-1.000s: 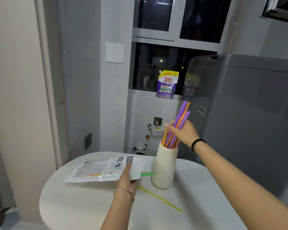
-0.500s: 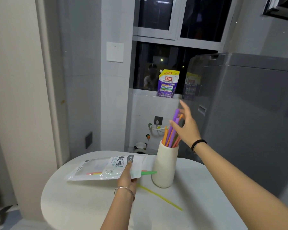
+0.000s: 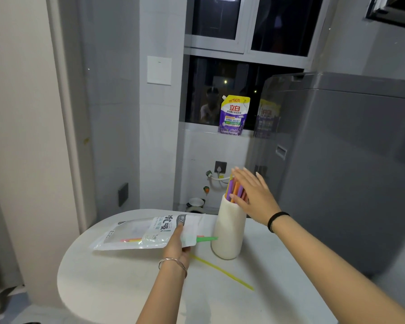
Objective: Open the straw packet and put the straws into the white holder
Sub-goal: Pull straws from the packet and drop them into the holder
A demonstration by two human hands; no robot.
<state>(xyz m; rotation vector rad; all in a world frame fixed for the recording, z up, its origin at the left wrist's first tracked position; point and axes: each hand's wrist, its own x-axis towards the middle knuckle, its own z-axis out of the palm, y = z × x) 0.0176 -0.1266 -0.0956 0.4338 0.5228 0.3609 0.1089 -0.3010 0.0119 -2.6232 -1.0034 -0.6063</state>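
The white holder (image 3: 228, 232) stands upright on the round white table (image 3: 131, 286). Purple and orange straws (image 3: 234, 190) stick out of its top. My right hand (image 3: 253, 192) is flat with fingers spread, its palm against the straw tops, holding nothing. My left hand (image 3: 177, 245) grips the straw packet (image 3: 145, 232) near its open right end, just above the table. A green straw (image 3: 207, 239) pokes out of the packet toward the holder; red and yellow straws show through its clear window. A yellow straw (image 3: 222, 271) lies loose on the table.
A grey washing machine (image 3: 348, 164) stands close behind and right of the table. A purple detergent pouch (image 3: 233, 115) sits on the window sill. The wall and a door frame are at the left. The table edge curves away at the left and front.
My right hand let go of the bunch of straws, which dropped deeper into the holder. It then opened and lowered flat onto their tops. The left hand and packet stayed put.
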